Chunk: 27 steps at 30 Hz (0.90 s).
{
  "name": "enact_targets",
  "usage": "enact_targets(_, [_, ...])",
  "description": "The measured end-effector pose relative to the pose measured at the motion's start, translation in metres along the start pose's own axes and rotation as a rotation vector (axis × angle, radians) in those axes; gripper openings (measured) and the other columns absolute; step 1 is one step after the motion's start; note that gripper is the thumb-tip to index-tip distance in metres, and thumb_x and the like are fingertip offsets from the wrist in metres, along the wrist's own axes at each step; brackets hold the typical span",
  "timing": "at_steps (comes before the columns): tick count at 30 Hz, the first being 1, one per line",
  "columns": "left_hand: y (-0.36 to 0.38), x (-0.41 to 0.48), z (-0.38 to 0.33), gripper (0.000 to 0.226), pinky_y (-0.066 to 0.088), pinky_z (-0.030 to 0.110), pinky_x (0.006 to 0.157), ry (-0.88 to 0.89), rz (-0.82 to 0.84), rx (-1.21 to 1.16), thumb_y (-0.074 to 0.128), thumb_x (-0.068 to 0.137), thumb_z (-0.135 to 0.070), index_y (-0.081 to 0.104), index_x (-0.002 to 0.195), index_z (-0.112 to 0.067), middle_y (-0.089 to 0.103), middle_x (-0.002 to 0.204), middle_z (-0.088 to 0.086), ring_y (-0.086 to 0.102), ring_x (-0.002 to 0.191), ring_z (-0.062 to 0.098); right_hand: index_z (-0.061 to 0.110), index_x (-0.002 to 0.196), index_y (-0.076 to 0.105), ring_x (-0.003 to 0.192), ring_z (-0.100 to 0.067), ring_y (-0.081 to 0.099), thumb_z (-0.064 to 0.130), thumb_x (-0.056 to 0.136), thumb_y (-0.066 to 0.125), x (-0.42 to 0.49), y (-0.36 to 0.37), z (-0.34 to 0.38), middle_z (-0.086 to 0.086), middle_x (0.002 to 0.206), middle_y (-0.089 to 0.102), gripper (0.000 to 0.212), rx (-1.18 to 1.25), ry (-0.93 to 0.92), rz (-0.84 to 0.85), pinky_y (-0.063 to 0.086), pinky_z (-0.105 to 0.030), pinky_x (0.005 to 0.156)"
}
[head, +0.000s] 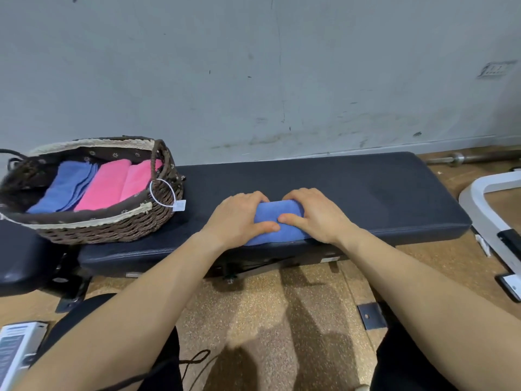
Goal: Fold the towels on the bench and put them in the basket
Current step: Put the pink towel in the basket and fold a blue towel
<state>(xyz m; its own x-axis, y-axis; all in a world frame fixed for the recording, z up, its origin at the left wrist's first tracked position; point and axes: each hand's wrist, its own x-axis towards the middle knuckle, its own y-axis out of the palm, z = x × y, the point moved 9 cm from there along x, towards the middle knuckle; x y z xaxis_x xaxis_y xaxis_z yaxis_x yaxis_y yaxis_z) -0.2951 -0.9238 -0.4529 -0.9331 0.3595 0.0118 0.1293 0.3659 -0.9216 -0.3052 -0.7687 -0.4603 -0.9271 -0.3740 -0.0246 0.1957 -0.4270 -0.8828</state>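
Your blue towel (279, 210) is folded down to a thick, compact rectangle with a rounded far edge. It sits on the dark padded bench (366, 193) at the near edge, roughly mid-length, well to the right of the basket (84, 224). The surface looks smooth, no loose corners showing. Your left hand (239, 218) covers its left end and your right hand (313, 213) covers its right end; both are palm-down, fingers curled over the far edge, thumbs lying across the top and almost meeting at the middle. Both hands are grasping the towel from the sides. Forearms come in from the bottom of the view, converging on it. The wicker basket rests on the bench's left end, with a brown floral liner and a white tag (179, 206) hanging off its handle. Inside it, side by side: a folded blue towel (64, 187), a pink towel (108, 184) and a lighter pink towel (138, 177).
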Motion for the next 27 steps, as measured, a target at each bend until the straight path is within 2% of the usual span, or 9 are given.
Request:
enact_targets(3, [-0.010,-0.014,-0.003,0.051,0.040,0.031,0.075,-0.087,0.012,-0.088,0.074,0.071,-0.063,0.049,0.103,-0.032,0.059,0.100,-0.013,0.055,0.091,0.015,0.033,0.099,0.062,0.089,-0.005,0.059,0.059,0.059,0.088,-0.012,-0.015,0.000,0.016,0.097,0.066,0.053,0.162,0.053,0.025,0.049,-0.026,0.074])
enact_targets(5, [-0.017,-0.024,-0.006,0.053,0.041,0.032,0.072,-0.106,0.028,-0.091,0.078,0.067,-0.061,0.049,0.101,-0.033,0.060,0.098,-0.013,0.055,0.089,0.015,0.032,0.095,0.063,0.087,-0.005,0.060,0.047,0.055,0.095,-0.022,-0.014,0.006,0.014,0.095,0.066,0.053,0.236,0.072,0.063,0.048,-0.023,0.070])
enact_targets(10, [-0.050,-0.059,0.005,0.053,0.050,0.034,0.073,-0.185,-0.005,-0.186,0.080,0.061,-0.064,0.055,0.097,-0.036,0.062,0.091,-0.013,0.058,0.086,0.012,0.030,0.096,0.063,0.085,-0.010,0.063,0.039,0.062,0.093,-0.030,-0.018,0.050,0.008,0.096,0.067,0.046,0.352,0.065,0.132,0.053,-0.030,0.073])
enact_targets(13, [-0.092,-0.084,0.018,0.049,0.049,0.031,0.073,-0.226,-0.106,-0.232,0.081,0.063,-0.062,0.057,0.096,-0.035,0.063,0.090,-0.016,0.059,0.085,0.008,0.025,0.102,0.066,0.088,-0.007,0.066,0.031,0.069,0.091,-0.027,-0.040,0.087,0.006,0.100,0.070,0.042,0.479,0.070,0.104,0.052,-0.022,0.073])
enact_targets(15, [-0.125,-0.101,0.032,0.045,0.048,0.030,0.073,-0.260,-0.204,-0.285,0.080,0.064,-0.060,0.059,0.094,-0.034,0.064,0.091,-0.017,0.060,0.086,0.007,0.020,0.109,0.066,0.095,-0.010,0.070,0.024,0.074,0.089,-0.021,-0.049,0.114,0.002,0.104,0.073,0.042,0.623,0.066,0.111,0.055,-0.024,0.081])
enact_targets(18, [-0.168,-0.130,0.062,0.040,0.044,0.029,0.068,-0.345,-0.332,-0.381,0.081,0.066,-0.055,0.058,0.090,-0.032,0.063,0.088,-0.016,0.058,0.083,0.005,0.016,0.120,0.063,0.104,-0.015,0.070,0.019,0.073,0.087,-0.002,-0.061,0.162,-0.006,0.112,0.073,0.053,0.763,0.036,0.107,0.055,-0.028,0.092])
enact_targets(21, [-0.205,-0.156,0.090,0.039,0.043,0.027,0.066,-0.419,-0.464,-0.454,0.082,0.069,-0.051,0.060,0.090,-0.026,0.065,0.087,-0.013,0.060,0.082,0.005,0.014,0.125,0.060,0.097,-0.011,0.070,0.011,0.079,0.083,0.026,-0.071,0.218,-0.005,0.110,0.071,0.051,0.712,-0.020,0.073,0.056,-0.023,0.086])
enact_targets(24, [-0.234,-0.177,0.118,0.033,0.040,0.023,0.061,-0.478,-0.555,-0.501,0.079,0.077,-0.045,0.061,0.091,-0.021,0.063,0.083,-0.011,0.057,0.075,0.003,0.014,0.120,0.059,0.088,-0.013,0.065,0.006,0.083,0.078,0.059,-0.074,0.276,0.000,0.101,0.066,0.043,0.609,-0.087,0.016,0.054,-0.020,0.076])
enact_targets(27, [-0.249,-0.189,0.153,0.017,0.049,0.025,0.070,-0.520,-0.532,-0.618,0.070,0.086,-0.029,0.066,0.102,-0.022,0.068,0.094,-0.009,0.063,0.085,0.009,0.014,0.123,0.062,0.092,-0.016,0.064,0.003,0.082,0.074,0.099,-0.067,0.322,-0.002,0.102,0.066,0.043,0.485,-0.163,-0.058,0.054,-0.026,0.079])
